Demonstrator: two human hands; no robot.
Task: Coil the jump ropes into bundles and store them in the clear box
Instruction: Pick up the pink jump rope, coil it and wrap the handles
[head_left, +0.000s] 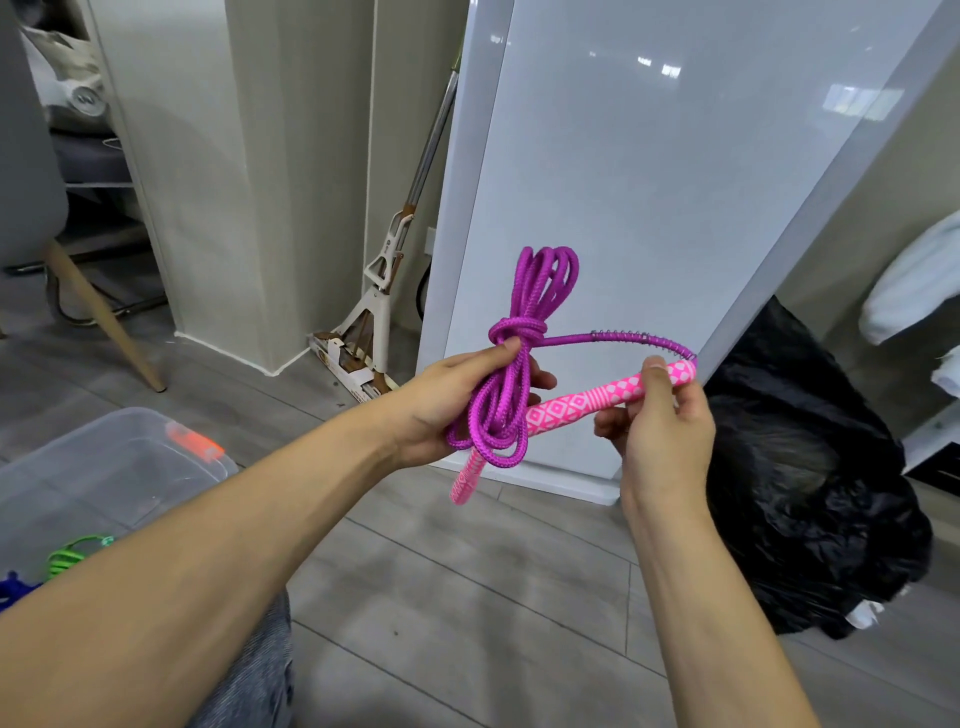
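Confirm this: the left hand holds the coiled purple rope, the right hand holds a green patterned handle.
One error: the handle in the right hand is pink, not green, as the head view shows. The left hand does hold the coiled purple rope.

A mop (385, 291) is leaned in the corner beside a white panel (649, 208). A black bag (810, 488) is slumped on the grey floor (467, 597); a chair leg (104, 317) is seen left.

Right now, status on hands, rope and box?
Left hand clamps the purple rope bundle, wrap around its middle. Right hand pinches the pink handle. Clear box on the floor at left, nothing blocking it.
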